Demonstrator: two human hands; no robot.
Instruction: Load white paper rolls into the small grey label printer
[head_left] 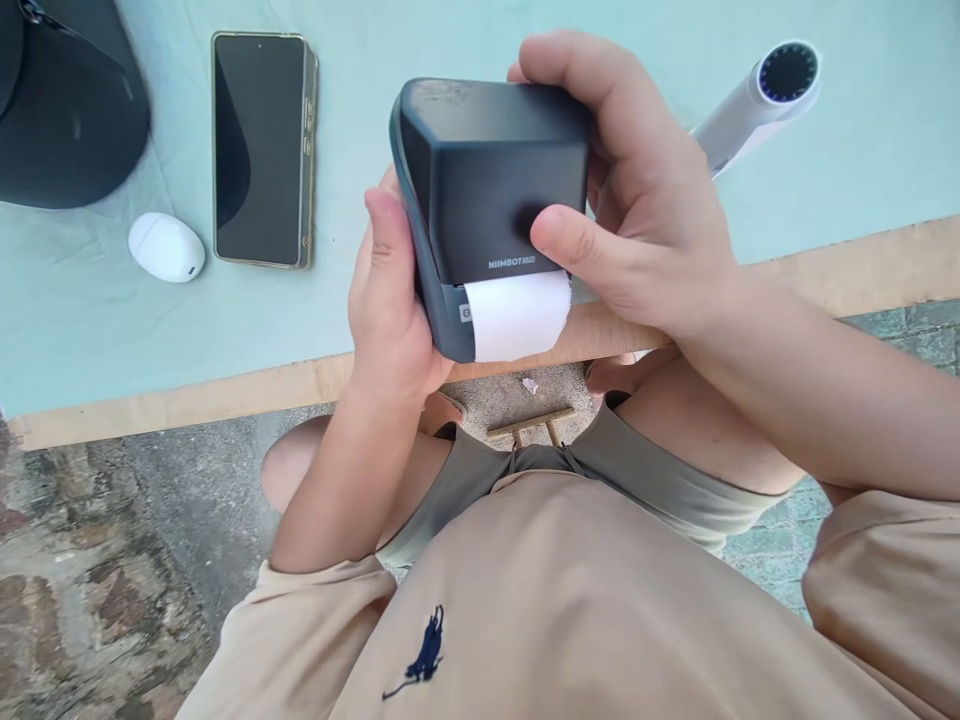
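Observation:
A dark label printer marked NIIMBOT is held up over the table's near edge, tilted a little. From its lower front hangs a strip of white label paper. My left hand wraps the printer's left side and underside, thumb along the edge. Around its right side curls my right hand, the fingers at the top right corner and the thumb lying on the dark cover just above the paper. The undersides of the printer and most left fingers are hidden.
A pale green cloth covers the wooden-edged table. On it lie a phone, a white earbud case, a dark rounded container or bag and a white cylindrical device. My legs are beneath the edge.

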